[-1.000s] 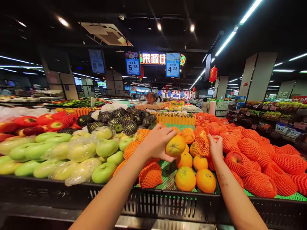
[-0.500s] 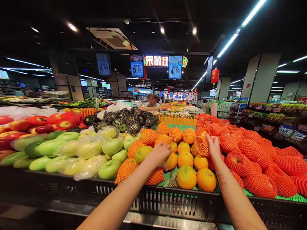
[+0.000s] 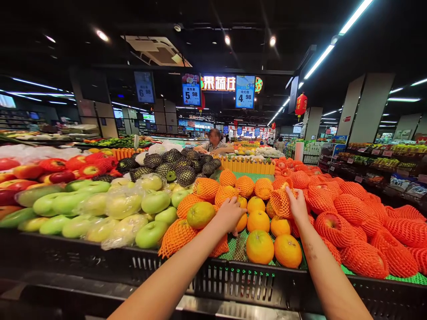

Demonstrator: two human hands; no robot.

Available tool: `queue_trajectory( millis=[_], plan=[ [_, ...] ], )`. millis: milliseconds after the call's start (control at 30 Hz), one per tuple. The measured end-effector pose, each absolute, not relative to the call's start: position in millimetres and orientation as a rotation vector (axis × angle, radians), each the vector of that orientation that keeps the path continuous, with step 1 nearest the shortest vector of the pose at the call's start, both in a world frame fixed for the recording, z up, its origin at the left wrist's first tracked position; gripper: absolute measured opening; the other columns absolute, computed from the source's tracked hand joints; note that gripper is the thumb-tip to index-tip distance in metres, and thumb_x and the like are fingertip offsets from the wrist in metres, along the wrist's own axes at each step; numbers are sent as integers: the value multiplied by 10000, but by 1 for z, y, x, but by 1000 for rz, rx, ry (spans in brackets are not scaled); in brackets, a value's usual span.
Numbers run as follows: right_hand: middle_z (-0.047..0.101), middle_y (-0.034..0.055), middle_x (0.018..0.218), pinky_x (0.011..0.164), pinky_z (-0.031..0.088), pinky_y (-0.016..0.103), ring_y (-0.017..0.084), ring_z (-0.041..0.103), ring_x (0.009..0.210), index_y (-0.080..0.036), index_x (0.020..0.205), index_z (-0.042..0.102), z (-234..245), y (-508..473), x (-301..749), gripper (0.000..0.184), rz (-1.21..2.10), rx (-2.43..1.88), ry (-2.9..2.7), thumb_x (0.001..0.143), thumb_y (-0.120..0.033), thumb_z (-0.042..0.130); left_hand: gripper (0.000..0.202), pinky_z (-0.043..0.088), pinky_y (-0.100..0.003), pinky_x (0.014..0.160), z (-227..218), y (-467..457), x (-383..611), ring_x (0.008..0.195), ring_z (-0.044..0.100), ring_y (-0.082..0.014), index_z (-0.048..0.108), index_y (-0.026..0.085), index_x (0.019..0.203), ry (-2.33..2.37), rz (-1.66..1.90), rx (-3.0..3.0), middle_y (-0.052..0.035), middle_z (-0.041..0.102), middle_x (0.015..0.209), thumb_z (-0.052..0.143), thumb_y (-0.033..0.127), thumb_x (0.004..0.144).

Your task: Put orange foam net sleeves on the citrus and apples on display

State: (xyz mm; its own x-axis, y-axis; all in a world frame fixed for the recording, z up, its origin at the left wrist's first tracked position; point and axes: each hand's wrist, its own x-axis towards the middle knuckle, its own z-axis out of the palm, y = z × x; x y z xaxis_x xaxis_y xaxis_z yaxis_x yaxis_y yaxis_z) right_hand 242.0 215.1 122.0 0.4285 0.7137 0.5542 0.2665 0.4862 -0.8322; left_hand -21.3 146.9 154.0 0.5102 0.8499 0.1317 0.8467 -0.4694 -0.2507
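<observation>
My left hand (image 3: 231, 215) lies over an orange (image 3: 243, 223) at the left of a small group of bare oranges, its fingers curled round the fruit and partly hidden. In a pinch of thumb and fingers, my right hand (image 3: 298, 205) grips an orange foam net sleeve (image 3: 279, 204) at the group's right side. Whether fruit sits inside that sleeve I cannot tell. Between the hands are several bare oranges (image 3: 258, 221), with two larger ones at the front, including a greenish-topped orange (image 3: 259, 246). Behind them sit net-wrapped oranges (image 3: 244, 186).
Green apples (image 3: 151, 234) fill the left, near dark net-wrapped fruit (image 3: 185, 176). Red-netted apples (image 3: 333, 227) are heaped on the right. A black slotted crate wall (image 3: 240, 284) runs along the front. A yellow fence divider (image 3: 247, 167) stands behind, with a person (image 3: 215, 141) beyond.
My left hand has shifted slightly to the right over the orange, covering more of it. My right hand keeps its hold on the net sleeve. The person beyond has moved slightly rightward.
</observation>
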Motion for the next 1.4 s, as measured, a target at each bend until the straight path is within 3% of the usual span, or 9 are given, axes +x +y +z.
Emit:
queue_trajectory(
  millis=[267, 400, 467, 700, 867, 1033, 1167, 1300, 1400],
  plan=[
    [604, -14, 849, 707, 420, 311, 203, 558, 760, -234, 958, 536, 126, 209, 241, 578, 468, -1081, -1113, 708, -725, 712, 878, 410, -507, 1097, 156, 155, -6, 1279, 457, -412, 664, 128, 1251, -1469, 66, -2488, -198, 601, 1279, 1022, 225, 454],
    [641, 6, 867, 711, 428, 315, 220, 591, 788, -228, 945, 541, 125, 210, 241, 582, 471, -1076, -1144, 699, -725, 719, 459, 530, -452, 952, 136, 133, 0, 1155, 586, -348, 593, 45, 1285, -1594, -187, -2270, -236, 625, 1227, 651, 13, 831],
    [652, 12, 860, 715, 429, 318, 231, 600, 801, -226, 932, 544, 125, 210, 240, 578, 452, -1079, -1166, 695, -721, 727, 443, 561, -430, 908, 127, 125, 1, 1182, 604, -344, 577, 7, 1294, -1644, -253, -2206, -286, 602, 1275, 431, -58, 882],
    [619, 11, 845, 749, 446, 349, 243, 587, 798, -229, 929, 533, 126, 210, 239, 558, 367, -1078, -1249, 629, -645, 750, 686, 457, -390, 1145, 112, 114, -10, 1435, 427, -318, 427, 2, 1496, -1679, -435, -2357, -246, 384, 1557, 315, -122, 830],
    [648, 22, 887, 670, 495, 353, 228, 605, 712, -227, 1184, 500, 126, 202, 238, 581, 405, -990, -1251, 686, -466, 683, 610, 399, -571, 1175, 68, 107, -5, 1488, 172, -441, 465, 66, 1499, -1526, -609, -2225, -210, 269, 1614, 413, 7, 894],
    [607, 147, 1343, 1077, 427, 452, 275, 586, 1210, -167, 1331, 569, 146, 182, 229, 514, -107, -849, -1074, 901, -445, 515, 631, 420, -566, 1169, 54, 110, -9, 1508, 152, -402, 469, 114, 1503, -1383, -791, -2243, -168, 279, 1623, 422, 30, 879],
    [645, 171, 1324, 1074, 454, 507, 322, 578, 1256, -142, 1203, 685, 183, 144, 237, 514, 50, -826, -978, 844, -487, 556, 636, 430, -547, 1169, 57, 109, -12, 1507, 189, -385, 479, 138, 1506, -1330, -813, -2303, -136, 303, 1621, 387, 35, 886],
    [497, 64, 1534, 1168, 371, 594, 354, 415, 1440, -280, 1307, 667, 188, 56, 271, 608, 455, -761, -911, 757, -540, 665, 642, 465, -537, 1143, 56, 108, -12, 1501, 227, -380, 498, 141, 1497, -1316, -793, -2318, -108, 345, 1604, 368, 39, 876],
    [350, -72, 1624, 1266, 227, 578, 299, 286, 1517, -464, 1425, 556, 152, -16, 299, 607, 152, -834, -857, 834, -552, 660, 624, 497, -555, 1106, 53, 109, -11, 1488, 279, -386, 509, 114, 1485, -1286, -816, -2312, -123, 377, 1584, 342, 52, 887]
  ],
)
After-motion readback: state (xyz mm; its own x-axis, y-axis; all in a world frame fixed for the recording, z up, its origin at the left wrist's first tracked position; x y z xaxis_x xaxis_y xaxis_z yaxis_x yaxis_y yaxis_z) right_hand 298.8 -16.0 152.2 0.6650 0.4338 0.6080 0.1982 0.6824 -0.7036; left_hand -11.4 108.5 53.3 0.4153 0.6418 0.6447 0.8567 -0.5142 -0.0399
